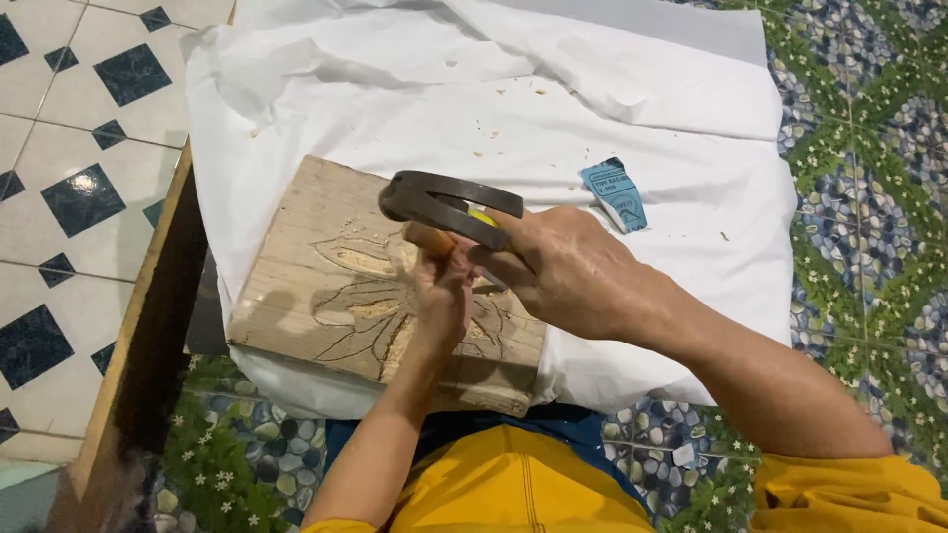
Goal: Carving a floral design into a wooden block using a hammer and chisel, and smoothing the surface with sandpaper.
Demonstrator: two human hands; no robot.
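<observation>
A pale wooden board with a flower outline carved into it lies on a white cloth. My left hand rests on the middle of the board, fingers closed around a chisel with a light wooden handle that points down at the carving. My right hand grips a hammer by its yellow-tipped handle. The dark metal hammer head hangs right above the top of the chisel handle.
A small blue paper packet lies on the cloth to the right of the board. Wood chips dot the cloth. A wooden table edge runs down the left. Beyond it lies tiled floor; a pebble-pattern mat is at right.
</observation>
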